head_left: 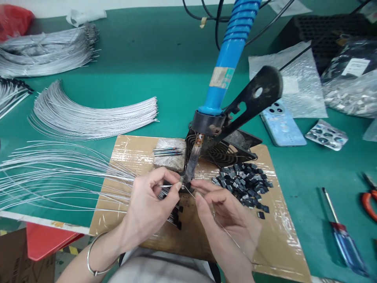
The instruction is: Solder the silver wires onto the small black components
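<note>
My left hand (150, 206) pinches a thin white wire (163, 186), its end close under the soldering iron's tip. The soldering iron (219, 84) has a blue handle and is clamped tip-down in a black bracket (253, 102). Between the thumb and fingers of my right hand (226, 214) runs a thin silvery strand of solder wire (231, 236), which reaches the same spot at the tip. My fingers partly hide the joint there. Beneath my left hand lie wires with black ends (176, 218).
Loose white wires (73, 173) spread leftward; a curved wire bundle (97, 118) lies behind them. Small black connectors (244, 184) are heaped right on the cardboard (282, 236). A black fan (226, 153) stands behind the tip. Farther right are a phone (284, 125) and a screwdriver (344, 239).
</note>
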The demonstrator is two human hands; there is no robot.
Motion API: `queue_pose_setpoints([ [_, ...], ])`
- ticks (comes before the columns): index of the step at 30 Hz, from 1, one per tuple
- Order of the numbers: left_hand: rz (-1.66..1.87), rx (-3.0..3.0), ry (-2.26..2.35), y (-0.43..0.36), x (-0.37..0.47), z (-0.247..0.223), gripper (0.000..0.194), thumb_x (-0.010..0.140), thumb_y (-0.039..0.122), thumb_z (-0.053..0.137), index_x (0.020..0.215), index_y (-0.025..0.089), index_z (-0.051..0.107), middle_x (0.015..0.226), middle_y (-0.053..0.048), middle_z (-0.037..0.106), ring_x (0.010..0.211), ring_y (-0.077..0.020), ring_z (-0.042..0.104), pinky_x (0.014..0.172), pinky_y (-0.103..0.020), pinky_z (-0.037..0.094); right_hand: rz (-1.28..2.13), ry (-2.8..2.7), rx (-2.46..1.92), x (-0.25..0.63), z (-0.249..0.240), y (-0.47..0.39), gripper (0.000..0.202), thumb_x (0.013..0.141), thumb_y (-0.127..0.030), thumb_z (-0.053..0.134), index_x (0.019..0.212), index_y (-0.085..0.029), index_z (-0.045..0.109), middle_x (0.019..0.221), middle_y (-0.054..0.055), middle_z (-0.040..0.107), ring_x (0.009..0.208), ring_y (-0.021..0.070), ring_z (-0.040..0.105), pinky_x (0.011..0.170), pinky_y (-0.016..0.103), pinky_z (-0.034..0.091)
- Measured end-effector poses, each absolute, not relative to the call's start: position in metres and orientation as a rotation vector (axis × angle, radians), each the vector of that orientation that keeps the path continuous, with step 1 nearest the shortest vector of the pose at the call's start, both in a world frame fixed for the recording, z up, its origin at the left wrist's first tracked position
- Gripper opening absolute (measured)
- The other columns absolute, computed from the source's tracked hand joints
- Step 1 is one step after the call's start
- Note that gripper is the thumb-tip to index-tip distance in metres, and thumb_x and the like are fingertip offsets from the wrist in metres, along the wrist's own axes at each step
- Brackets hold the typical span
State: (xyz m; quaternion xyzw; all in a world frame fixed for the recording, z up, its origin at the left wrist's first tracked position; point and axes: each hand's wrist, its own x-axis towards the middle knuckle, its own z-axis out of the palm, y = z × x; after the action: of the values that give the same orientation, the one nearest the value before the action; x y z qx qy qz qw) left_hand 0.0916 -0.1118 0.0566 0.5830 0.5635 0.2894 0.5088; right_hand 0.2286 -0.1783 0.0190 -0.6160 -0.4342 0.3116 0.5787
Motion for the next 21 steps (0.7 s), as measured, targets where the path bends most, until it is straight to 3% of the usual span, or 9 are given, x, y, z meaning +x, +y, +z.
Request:
queue_pose_setpoints([
  [21, 0.673, 1.412, 1.380, -0.1117, 0.0925, 0.0573, 0.011, 0.082, 0.023, 0.063, 0.073, 0.018, 0.067, 0.084, -0.007, 0.077, 0.079, -0.0216, 0.073, 0.067, -0.030, 0.056, 0.691, -0.996, -1.446, 0.2247, 0.0208, -0.1783, 0.018, 0.086, -0.018, 0.075, 0.074, -0.025, 0.063, 0.102, 0.002, 0.082, 0.097, 0.0198, 0.079, 0.085, 0.029, 0.060],
])
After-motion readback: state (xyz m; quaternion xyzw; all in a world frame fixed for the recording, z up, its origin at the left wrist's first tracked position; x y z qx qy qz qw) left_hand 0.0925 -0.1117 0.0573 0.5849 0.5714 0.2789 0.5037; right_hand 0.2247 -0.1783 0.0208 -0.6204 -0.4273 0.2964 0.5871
